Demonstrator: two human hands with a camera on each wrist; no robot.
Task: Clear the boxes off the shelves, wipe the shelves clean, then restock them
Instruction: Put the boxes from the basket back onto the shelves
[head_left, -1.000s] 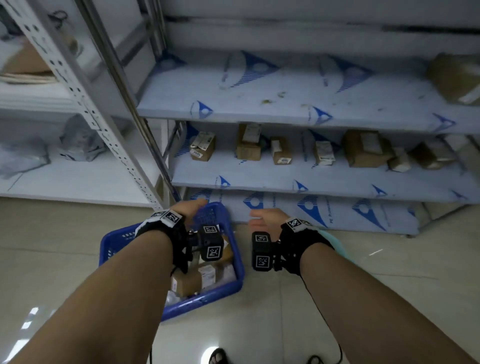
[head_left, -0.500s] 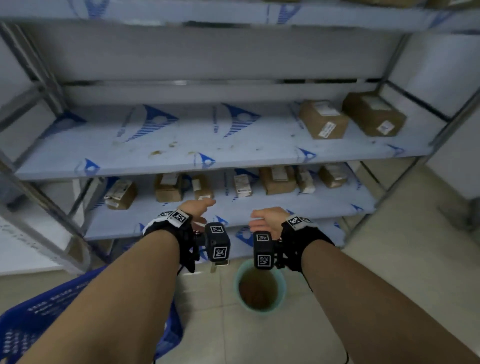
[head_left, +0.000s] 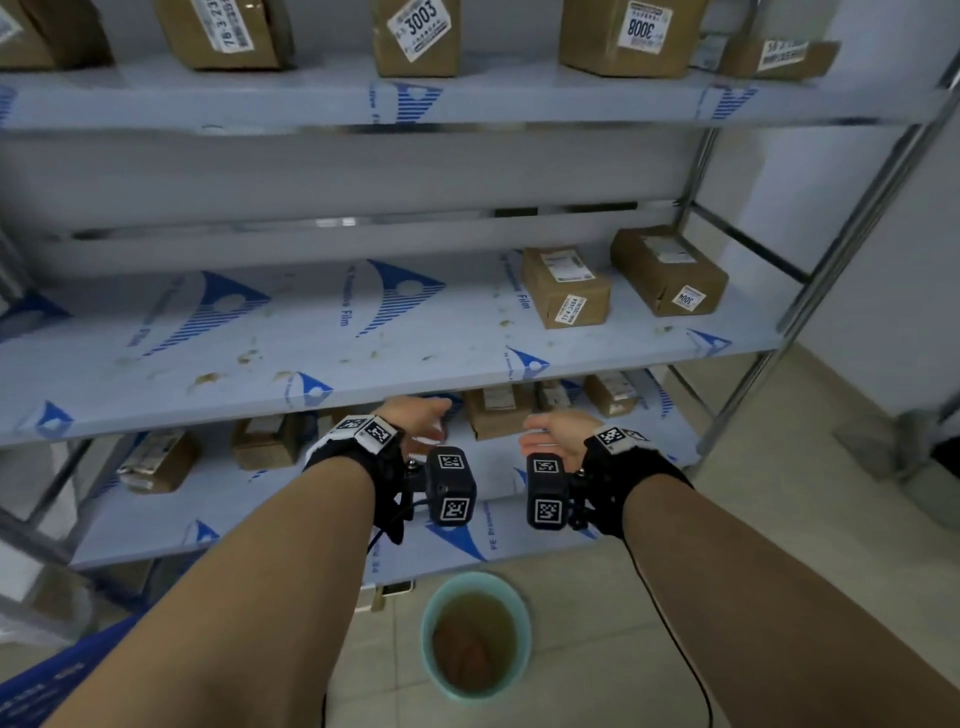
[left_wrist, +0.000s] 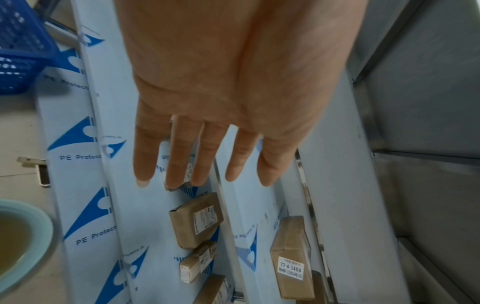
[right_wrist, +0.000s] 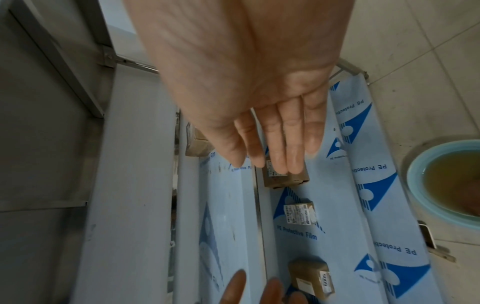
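Boxes (head_left: 565, 293) of brown cardboard sit on film-covered shelves (head_left: 311, 332); both hands' fingers straight, empty.

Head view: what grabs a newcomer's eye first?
Both bare hands, left hand and right hand, reach out open and empty in front of the shelving. Behind them the middle shelf is mostly bare, its blue-printed film speckled with brown dirt, with two cardboard boxes at its right end. On the floor below stands a teal basin of murky brown water.
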